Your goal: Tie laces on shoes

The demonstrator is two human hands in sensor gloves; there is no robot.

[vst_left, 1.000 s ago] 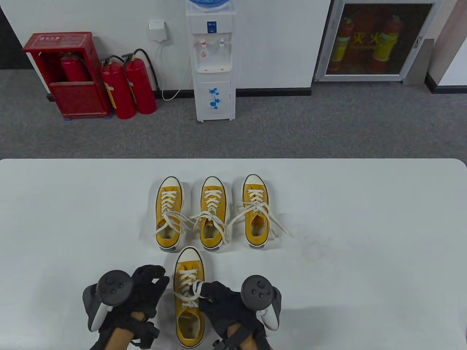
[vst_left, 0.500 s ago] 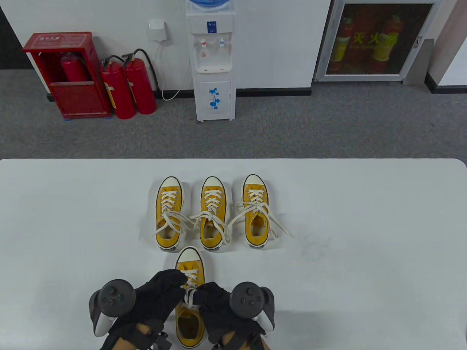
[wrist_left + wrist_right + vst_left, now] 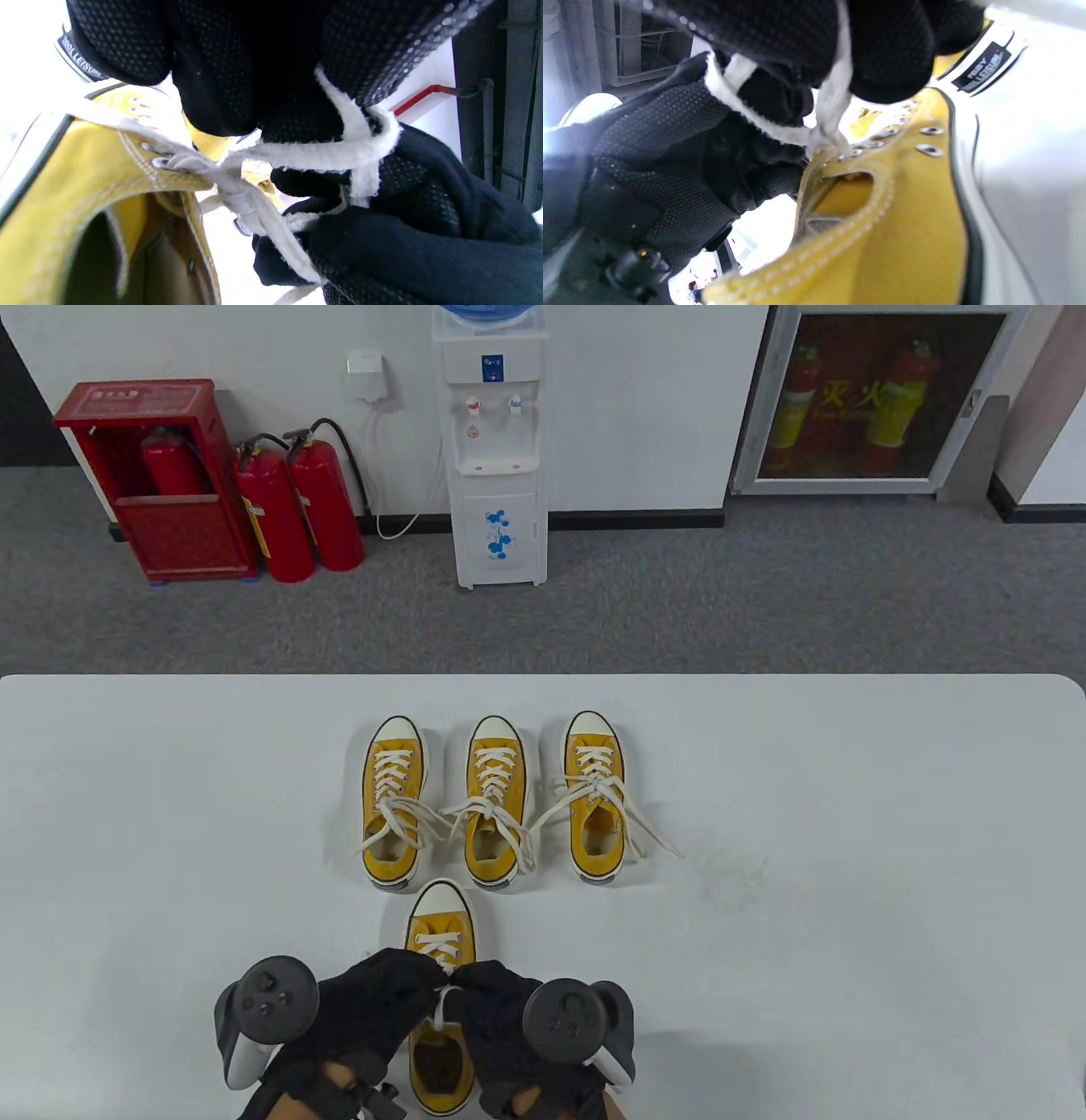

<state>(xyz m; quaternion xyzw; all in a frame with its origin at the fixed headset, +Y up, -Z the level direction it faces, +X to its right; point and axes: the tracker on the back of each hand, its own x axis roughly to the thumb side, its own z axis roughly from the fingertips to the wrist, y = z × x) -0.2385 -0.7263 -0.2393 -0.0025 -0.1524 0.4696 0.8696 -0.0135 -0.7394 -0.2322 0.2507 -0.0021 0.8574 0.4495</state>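
I was on the knot itself. The nearest shoe (image 3: 438,984) stood at the middle of the table's (image 3: 848,899) near edge, toe pointing away from me, and both hands met over its top eyelets. My left hand (image 3: 377,1001) had its fingers curled round one run of the white lace (image 3: 297,154); my right hand (image 3: 496,1014) pinched the other run, so each hand was clamped on lace and the two touched above the tongue. I judged this to be the crossing or first wrap, with no finished bow on this shoe yet.

The next move, as I read it, called for passing one end under the other and drawing both outward evenly, keeping tension so the crossing would seat at the eyelets without lifting the shoe.

The table view showed only the gloves meeting and a short loop of lace (image 3: 441,1014) between them, plus three more yellow shoes (image 3: 494,806) in a row toward the table's middle, their laces lying loose. The left wrist view showed what that hid: the lace leaving the top eyelet (image 3: 163,163), crossing, and wrapping over a finger. The right wrist view showed a strand dropping from my right fingers (image 3: 891,55) straight to the eyelets (image 3: 927,149).
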